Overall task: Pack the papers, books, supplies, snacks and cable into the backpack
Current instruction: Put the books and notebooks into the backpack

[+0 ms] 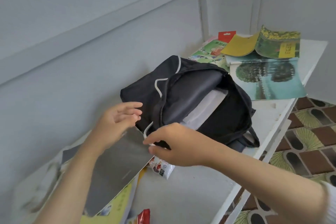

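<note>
A black backpack (214,107) lies unzipped on the white table (196,192), with white papers (205,107) showing inside its mouth. My right hand (174,143) pinches the near rim of the backpack at the zipper. My left hand (118,120) hovers beside the bag's left side with relaxed fingers, above a grey book (112,167). A white snack packet (161,166) peeks out under my right hand. Several books (263,76) lie beyond the bag.
A yellow-green book (116,205) lies under the grey one, and a red snack packet (143,216) sits at the bottom edge. The table runs along a grey wall on the left. Patterned tiled floor (309,143) drops off to the right.
</note>
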Motion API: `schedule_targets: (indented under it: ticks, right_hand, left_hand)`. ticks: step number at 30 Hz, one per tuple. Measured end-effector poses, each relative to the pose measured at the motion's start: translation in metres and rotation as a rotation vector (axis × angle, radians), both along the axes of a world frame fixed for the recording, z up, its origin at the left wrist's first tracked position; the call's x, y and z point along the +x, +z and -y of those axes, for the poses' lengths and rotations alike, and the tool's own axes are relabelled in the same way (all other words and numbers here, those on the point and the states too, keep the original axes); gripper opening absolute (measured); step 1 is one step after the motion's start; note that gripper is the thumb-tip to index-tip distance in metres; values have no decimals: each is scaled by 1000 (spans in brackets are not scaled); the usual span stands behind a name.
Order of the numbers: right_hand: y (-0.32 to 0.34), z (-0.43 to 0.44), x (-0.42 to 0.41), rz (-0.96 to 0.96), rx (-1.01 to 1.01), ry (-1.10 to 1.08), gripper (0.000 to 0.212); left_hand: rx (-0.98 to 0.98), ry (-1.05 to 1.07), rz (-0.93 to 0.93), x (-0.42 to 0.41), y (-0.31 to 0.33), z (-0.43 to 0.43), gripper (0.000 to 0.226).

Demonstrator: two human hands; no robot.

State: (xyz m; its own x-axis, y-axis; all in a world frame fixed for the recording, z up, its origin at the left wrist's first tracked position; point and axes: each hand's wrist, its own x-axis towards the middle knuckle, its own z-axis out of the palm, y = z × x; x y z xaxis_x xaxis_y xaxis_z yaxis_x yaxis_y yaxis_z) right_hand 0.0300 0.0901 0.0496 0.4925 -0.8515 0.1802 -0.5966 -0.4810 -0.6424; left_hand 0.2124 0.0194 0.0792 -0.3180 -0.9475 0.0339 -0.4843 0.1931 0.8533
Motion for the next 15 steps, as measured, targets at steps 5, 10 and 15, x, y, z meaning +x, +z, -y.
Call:
schedule_targets:
  ticks: [5,10,15]
  right_hand:
    - [-4,41,43,-2,-11,45,32]
    - [-23,80,73,-38,178,-43,46]
    - [-27,99,92,21,292,-48,38]
  left_hand:
    - [-79,218,116,71,-5,-29,26]
    - [15,364,279,134,-27,-39,25]
    - [209,208,345,152,-38,-41,21]
